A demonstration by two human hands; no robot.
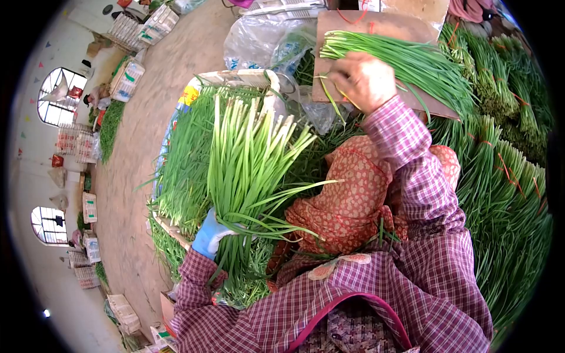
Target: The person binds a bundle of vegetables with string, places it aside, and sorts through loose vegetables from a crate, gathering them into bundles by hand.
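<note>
My left hand (pixel 210 235), in a blue and white glove, is closed around a thick bunch of garlic chives (pixel 247 153). The pale stem ends point away from me, and green leaves droop over the glove. Bare and slightly blurred, my right hand (pixel 364 81) hovers over a brown board (pixel 382 23) with its fingers curled in. Yellowish loose leaves (pixel 334 101) hang or lie just under those fingers; what they pinch is hidden. On the board, beside that hand, lies another bundle of chives (pixel 400 56), white ends to the left.
A basket (pixel 235 76) heaped with chives stands under the left-hand bunch. Clear plastic bags (pixel 259 44) lie behind it. Tied chive bundles (pixel 500 176) are piled on the right. My patterned red trouser leg (pixel 347 188) is between basket and board. White crates (pixel 126 79) line the far wall.
</note>
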